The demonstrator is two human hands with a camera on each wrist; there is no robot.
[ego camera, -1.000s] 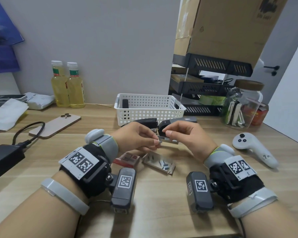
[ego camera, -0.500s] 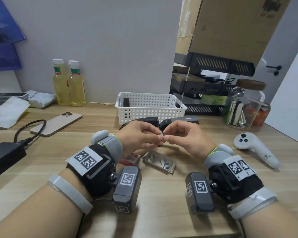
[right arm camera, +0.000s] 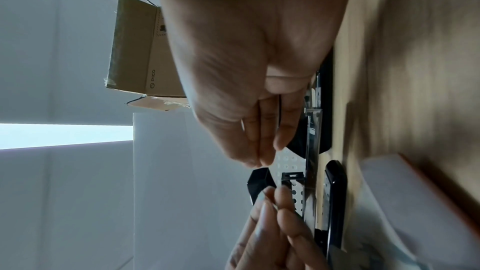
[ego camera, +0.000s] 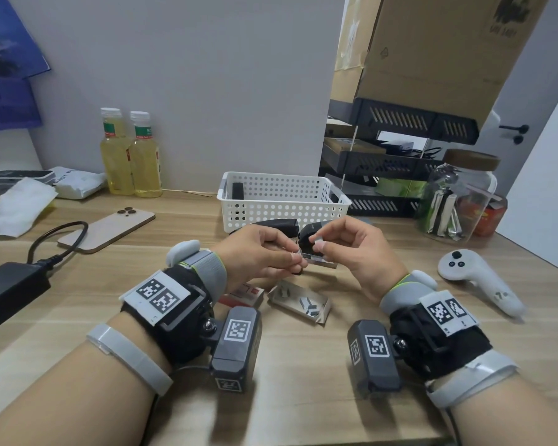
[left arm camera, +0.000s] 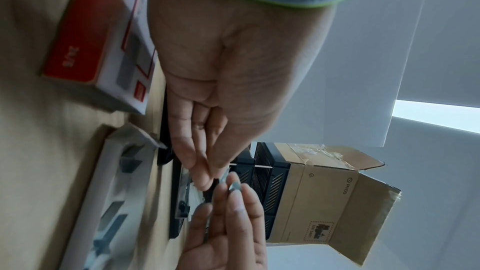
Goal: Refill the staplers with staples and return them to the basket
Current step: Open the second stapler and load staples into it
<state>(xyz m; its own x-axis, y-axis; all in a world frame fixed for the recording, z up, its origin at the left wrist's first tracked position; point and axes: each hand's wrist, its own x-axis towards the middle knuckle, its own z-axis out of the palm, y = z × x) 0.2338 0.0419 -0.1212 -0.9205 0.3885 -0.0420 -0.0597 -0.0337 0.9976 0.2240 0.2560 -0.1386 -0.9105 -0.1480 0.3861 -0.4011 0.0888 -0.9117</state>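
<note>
— While both hands hover together, where's the basket [ego camera: 284, 201]?
— Just beyond them, on the desk [ego camera: 287, 365]. An opened stapler [ego camera: 306, 243] lies under the fingertips.
— And the grips?
— Left hand [ego camera: 255, 252] pinches a small staple strip [ego camera: 316, 259]; right hand [ego camera: 361, 249] pinches a staple piece [ego camera: 319, 243] just above it.

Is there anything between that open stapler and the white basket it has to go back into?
Nothing visible blocks it. The open stapler sits on the desk just in front of the basket, beside another black stapler, and the basket's top is open.
</note>
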